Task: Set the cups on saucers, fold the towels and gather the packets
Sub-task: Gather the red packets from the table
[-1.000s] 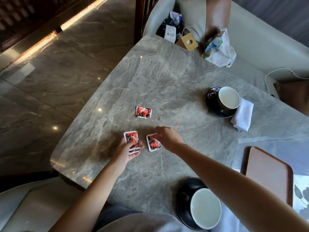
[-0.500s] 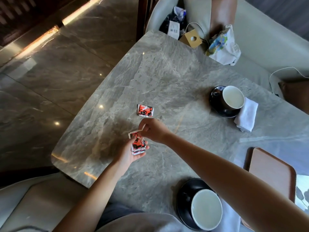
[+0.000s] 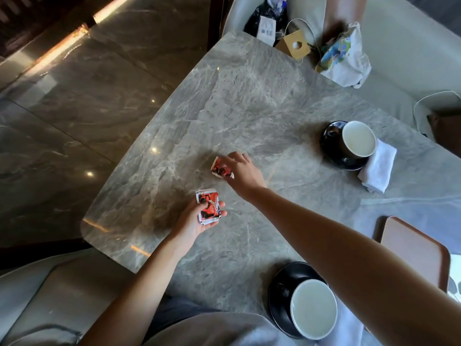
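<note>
My left hand point(image 3: 197, 221) holds a small stack of red-and-black packets point(image 3: 209, 207) above the grey marble table point(image 3: 262, 101). Further out, my right hand point(image 3: 243, 172) pinches another red packet point(image 3: 219, 169), tilted up off the tabletop. A dark cup with a white inside point(image 3: 358, 138) stands on a black saucer point(image 3: 331, 151) at the right, with a folded white towel point(image 3: 378, 168) beside it. A second cup point(image 3: 313, 308) sits on its black saucer point(image 3: 279, 293) near me, partly behind my right forearm.
A brown tray point(image 3: 415, 248) lies at the table's right edge. Beyond the far edge, on a pale sofa, are a small cardboard box point(image 3: 294, 44), a crumpled printed bag point(image 3: 345, 58), a dark bag point(image 3: 264, 16) and a white cable point(image 3: 434, 96). Polished stone floor lies left.
My right hand added a packet to the stack in my left hand, then reached further out and took hold of the last packet on the table.
</note>
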A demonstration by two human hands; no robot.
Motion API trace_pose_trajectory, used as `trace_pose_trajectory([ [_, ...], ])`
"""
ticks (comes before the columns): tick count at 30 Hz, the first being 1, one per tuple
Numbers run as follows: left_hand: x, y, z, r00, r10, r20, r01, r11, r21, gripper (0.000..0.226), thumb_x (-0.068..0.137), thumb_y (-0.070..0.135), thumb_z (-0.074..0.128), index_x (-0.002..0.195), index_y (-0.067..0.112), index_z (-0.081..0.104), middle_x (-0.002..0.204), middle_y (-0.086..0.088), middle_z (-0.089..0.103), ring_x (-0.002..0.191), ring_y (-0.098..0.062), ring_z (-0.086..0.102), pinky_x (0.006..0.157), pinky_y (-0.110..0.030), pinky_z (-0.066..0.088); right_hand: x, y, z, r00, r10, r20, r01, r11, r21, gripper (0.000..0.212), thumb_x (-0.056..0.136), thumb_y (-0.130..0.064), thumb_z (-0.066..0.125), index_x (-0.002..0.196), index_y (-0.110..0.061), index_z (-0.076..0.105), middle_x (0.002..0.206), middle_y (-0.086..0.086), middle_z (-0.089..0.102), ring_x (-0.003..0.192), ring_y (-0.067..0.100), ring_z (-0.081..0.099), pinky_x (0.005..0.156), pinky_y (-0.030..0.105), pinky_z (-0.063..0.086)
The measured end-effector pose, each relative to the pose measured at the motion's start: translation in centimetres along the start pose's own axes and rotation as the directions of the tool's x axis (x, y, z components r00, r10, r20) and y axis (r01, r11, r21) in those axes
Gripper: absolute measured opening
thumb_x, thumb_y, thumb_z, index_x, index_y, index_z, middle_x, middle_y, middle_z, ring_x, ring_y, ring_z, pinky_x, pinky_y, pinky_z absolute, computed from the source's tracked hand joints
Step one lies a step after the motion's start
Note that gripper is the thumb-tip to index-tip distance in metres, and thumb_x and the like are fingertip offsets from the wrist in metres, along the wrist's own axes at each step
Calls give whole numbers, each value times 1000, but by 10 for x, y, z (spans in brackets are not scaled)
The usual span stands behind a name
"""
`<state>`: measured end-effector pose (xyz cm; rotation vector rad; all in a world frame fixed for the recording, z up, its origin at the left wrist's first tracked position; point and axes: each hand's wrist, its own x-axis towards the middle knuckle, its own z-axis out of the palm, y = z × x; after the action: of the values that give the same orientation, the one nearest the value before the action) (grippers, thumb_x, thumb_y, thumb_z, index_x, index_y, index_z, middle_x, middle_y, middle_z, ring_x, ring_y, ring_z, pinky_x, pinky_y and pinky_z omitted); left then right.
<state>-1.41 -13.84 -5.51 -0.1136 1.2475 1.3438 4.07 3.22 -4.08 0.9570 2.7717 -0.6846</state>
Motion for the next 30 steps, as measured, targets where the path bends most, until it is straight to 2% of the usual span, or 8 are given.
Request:
trace_pose_trajectory([
  [7,0,0,2,997,-38,-61,37,999,-21,33,93,3,29,101,21,56,74,0,76,66,-18,73,72,-31,49,-49,15,8,954,277,116,-300,873,384,38,74,-8,70,107,-12,50,104,10,62,88,29,60,68,36,51],
  [9,-3,1,6,995,-71,-72,67,996,-52,32,93,3,29,98,19,55,73,-1,75,61,-17,72,68,-29,49,-59,19,2,938,322,128,-343,807,481,19,78,-5,67,93,-13,57,89,4,61,79,22,58,61,28,48],
  [12,-6,5,15,987,-145,-66,140,987,-80,28,94,8,28,91,15,55,72,-4,72,54,-16,70,66,-29,46,-76,15,-12,933,337,124,-327,657,679,21,83,-2,64,72,-18,57,74,-3,58,65,10,57,46,18,48],
  [15,-13,9,27,983,-182,-4,181,980,-77,29,93,14,27,86,13,55,60,-3,72,52,-15,69,55,-25,52,-91,0,-28,953,286,105,-258,575,777,23,83,-1,64,71,-20,59,69,-4,63,54,-1,57,46,14,45],
  [18,-23,12,38,985,-154,82,160,984,-83,31,92,20,30,90,10,60,81,-13,69,74,-25,66,67,-33,53,-107,-16,-37,964,256,68,-203,549,811,22,81,4,64,72,-16,61,67,-3,66,53,-1,58,47,12,44],
  [21,-31,13,46,978,-102,179,119,989,-84,33,91,20,31,99,12,62,84,-11,70,77,-23,65,71,-38,53,-124,-23,-40,963,269,-17,-163,632,758,22,76,4,65,71,-17,61,64,-4,66,51,-1,57,50,15,44],
  [25,-44,7,60,981,-66,182,46,993,112,29,92,4,37,103,20,58,81,-8,70,64,-16,69,61,-31,57,-150,-22,-47,953,298,-60,-189,735,651,19,77,-12,70,89,-16,56,72,2,68,60,12,61,62,35,52],
  [30,-63,-6,78,963,-118,241,56,967,249,28,93,4,36,105,16,58,79,-6,74,66,-19,71,55,-30,58,-191,-11,-52,994,92,-53,-80,978,192,97,62,-57,76,139,-27,25,133,-2,40,119,16,43,99,36,44],
])
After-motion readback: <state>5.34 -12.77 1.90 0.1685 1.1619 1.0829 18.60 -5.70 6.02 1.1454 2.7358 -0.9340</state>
